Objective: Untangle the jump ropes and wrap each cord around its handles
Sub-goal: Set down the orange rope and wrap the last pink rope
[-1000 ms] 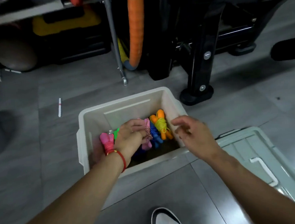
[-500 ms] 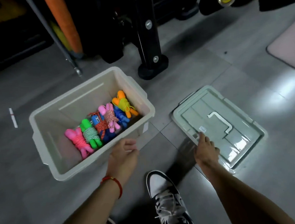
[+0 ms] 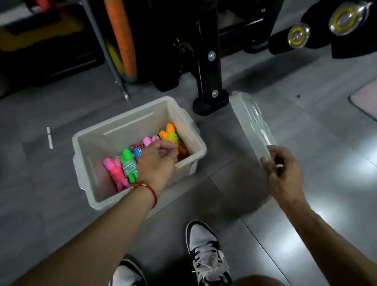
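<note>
The jump ropes (image 3: 126, 163) lie in a row inside the pale plastic bin (image 3: 196, 140) on the floor, at about 11 o'clock from the person's shoes; each one seems already wound into a tight bundle around its handles, in pink, green, blue and orange. The left hand (image 3: 157, 165) hangs over the near rim of the bin with its fingers curled, and it cannot be told whether they hold a bundle or only touch one. The right hand (image 3: 282, 169) pinches the near edge of the translucent lid (image 3: 252, 124), which stands tilted on its side at 1 o'clock, just beside the bin. The risk, as a judgement, is the lid: it is thin, smooth and glossy (a poor surface for a fingertip pinch), so it could slip and fall on the tiles, or knock the bin wall. A careless pull on one bundle could also loosen its woven cord. The handles look rounded and soft, the bin walls rigid and matte.
</note>
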